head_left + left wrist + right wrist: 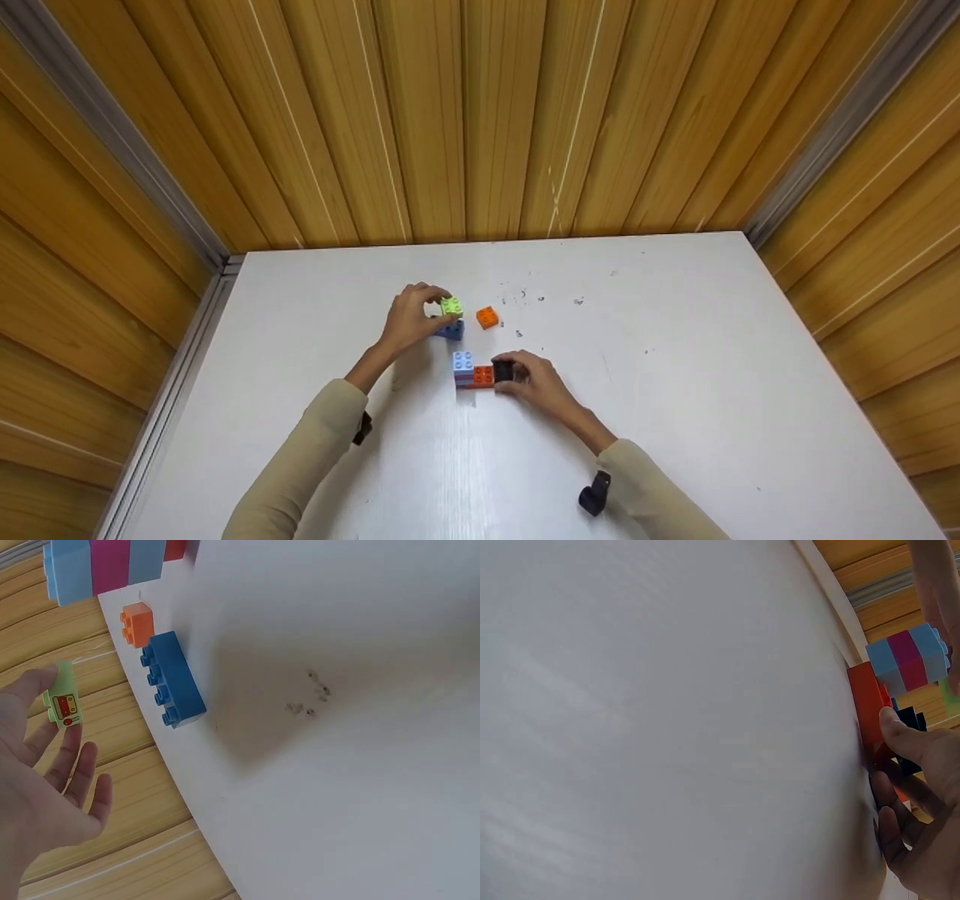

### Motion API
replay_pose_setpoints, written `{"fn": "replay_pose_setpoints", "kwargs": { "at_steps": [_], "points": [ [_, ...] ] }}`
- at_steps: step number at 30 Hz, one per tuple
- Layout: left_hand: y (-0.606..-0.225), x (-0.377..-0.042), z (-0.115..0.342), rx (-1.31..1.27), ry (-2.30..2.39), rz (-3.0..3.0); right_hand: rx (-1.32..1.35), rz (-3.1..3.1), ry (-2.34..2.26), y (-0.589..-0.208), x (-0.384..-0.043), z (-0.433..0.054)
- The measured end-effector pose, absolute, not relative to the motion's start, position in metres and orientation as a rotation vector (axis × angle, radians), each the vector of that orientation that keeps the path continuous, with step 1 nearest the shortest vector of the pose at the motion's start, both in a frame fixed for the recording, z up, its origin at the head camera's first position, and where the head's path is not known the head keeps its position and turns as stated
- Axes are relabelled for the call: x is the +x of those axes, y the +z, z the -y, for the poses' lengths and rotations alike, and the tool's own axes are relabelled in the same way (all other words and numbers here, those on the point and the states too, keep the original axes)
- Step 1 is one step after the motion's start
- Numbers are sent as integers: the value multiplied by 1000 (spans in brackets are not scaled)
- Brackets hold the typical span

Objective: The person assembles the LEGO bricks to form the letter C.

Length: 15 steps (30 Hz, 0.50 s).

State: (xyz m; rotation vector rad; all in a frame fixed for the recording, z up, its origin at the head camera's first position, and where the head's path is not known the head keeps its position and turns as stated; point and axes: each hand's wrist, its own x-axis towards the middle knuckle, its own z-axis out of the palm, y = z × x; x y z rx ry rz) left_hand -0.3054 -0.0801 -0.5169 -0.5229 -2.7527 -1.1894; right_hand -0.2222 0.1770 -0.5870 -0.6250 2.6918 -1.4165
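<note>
1. L hand (407,316): far side & L of red brick; grip narrow, thumb + fingers pinching green brick, other fingers loosely bent.
2. Green brick (67,694): far side & L of red brick, held up off surface (637,397), w/ small printed pic on one face.
3. Dk blue brick (178,682): on surface, far side & L of red brick; gap btwn it and green brick shows in L wrist view.
4. Striped stack (463,361): lt blue/pink/lt blue, upright on red brick's L end.
5. Red brick (484,377): landmark, flat on surface btwn stack & R hand.
6. Orange brick (487,317): alone on surface, far side of red brick.
7. Black brick (503,371): at red brick's R end; can't tell if fully seated.
8. R hand (538,382): just R of red brick; grip holding black brick, thumb opp. fingers.
</note>
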Motion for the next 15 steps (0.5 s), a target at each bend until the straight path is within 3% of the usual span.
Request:
{"fn": "replay_pose_setpoints", "kwargs": {
  "at_steps": [8, 15],
  "points": [
    [-507, -291, 93, -815, -1428, 2703, -626, -2688, -1441, -589, -223, -177],
    [-504, -273, 95, -892, -1387, 2720, -628, -2678, -1458, -589, -223, -177]
  ]
}}
